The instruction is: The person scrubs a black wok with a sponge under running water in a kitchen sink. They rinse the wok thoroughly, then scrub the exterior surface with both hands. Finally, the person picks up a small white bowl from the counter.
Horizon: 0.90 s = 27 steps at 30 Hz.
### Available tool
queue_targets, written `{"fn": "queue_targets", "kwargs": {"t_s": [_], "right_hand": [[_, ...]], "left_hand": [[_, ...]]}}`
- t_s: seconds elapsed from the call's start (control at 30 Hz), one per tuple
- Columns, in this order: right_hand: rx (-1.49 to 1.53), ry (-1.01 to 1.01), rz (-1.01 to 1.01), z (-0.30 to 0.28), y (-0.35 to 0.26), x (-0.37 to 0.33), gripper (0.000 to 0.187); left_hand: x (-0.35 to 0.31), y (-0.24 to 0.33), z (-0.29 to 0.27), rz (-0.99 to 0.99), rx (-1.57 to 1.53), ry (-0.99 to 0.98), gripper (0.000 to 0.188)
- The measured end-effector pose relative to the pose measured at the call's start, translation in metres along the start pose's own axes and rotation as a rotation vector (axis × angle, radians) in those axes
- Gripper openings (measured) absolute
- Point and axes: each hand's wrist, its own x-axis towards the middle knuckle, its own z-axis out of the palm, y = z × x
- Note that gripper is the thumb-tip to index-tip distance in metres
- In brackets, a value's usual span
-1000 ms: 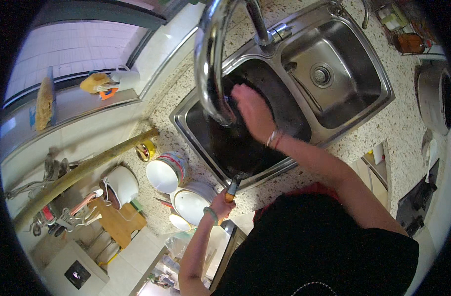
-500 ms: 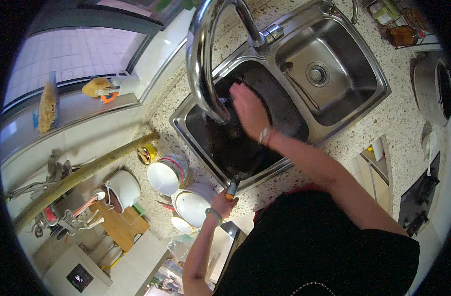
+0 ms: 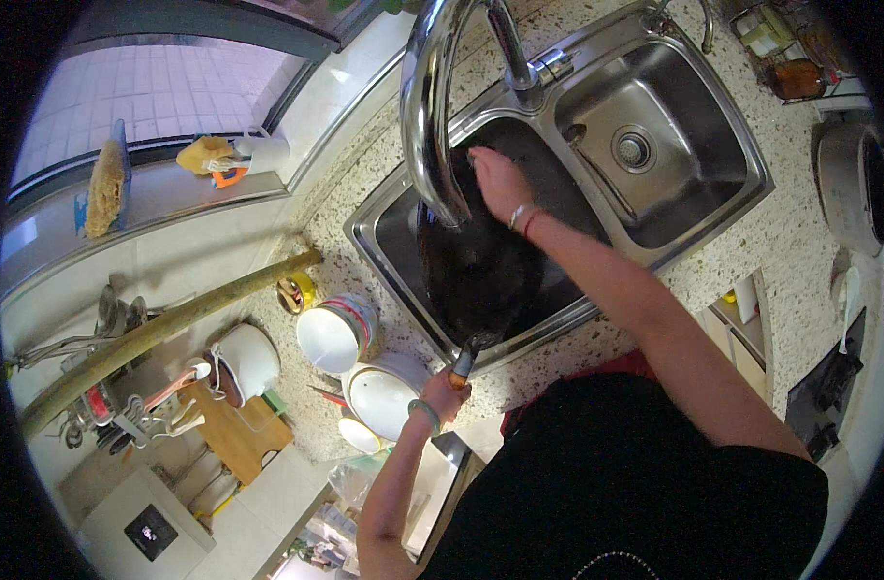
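A dark wok [image 3: 480,280] lies in the left basin of the steel double sink [image 3: 389,217]. My left hand [image 3: 446,396] is closed around the wok's handle [image 3: 462,364], which sticks out over the basin's near edge. At the wok's far side is my right hand [image 3: 505,186], its fingers curled together. Whatever they may grip is hidden in the dark. The curved chrome faucet [image 3: 427,116] arches over the basin, its spout just left of my right hand.
A ladle-like utensil [image 3: 604,174] lies in the right basin. Left of the sink stand stacked bowls [image 3: 328,340], a white pot [image 3: 379,401] and a yellow can [image 3: 294,293]. A steel pot [image 3: 843,184] sits far right. A long pole [image 3: 171,324] slants along the left wall.
My right hand has moved farther away along the wok, and its fingers, blurred before, are now curled. My left hand keeps its hold on the handle. The view has shifted slightly.
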Motion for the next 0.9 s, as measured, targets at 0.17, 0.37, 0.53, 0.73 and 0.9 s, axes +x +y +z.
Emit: {"fn": "queue_targets", "kwargs": {"t_s": [0.17, 0.37, 0.53, 0.73, 0.9], "right_hand": [[-0.250, -0.168, -0.506, -0.011, -0.078, -0.109, 0.033], [-0.063, -0.014, -0.262, -0.004, -0.075, -0.048, 0.028], [-0.058, -0.200, 0.251, 0.009, 0.019, 0.024, 0.035], [-0.181, -0.234, -0.359, -0.016, -0.072, -0.099, 0.035], [-0.096, -0.121, -0.331, -0.014, -0.067, -0.074, 0.033]], "left_hand": [[-0.007, -0.002, 0.005, -0.031, -0.016, -0.011, 0.035], [0.010, -0.034, 0.009, 0.114, 0.031, 0.054, 0.027], [-0.009, 0.013, -0.003, 0.000, 0.020, -0.004, 0.029], [-0.006, -0.004, 0.002, -0.028, -0.036, -0.036, 0.034], [0.004, -0.014, 0.001, -0.031, 0.011, -0.059, 0.036]]}}
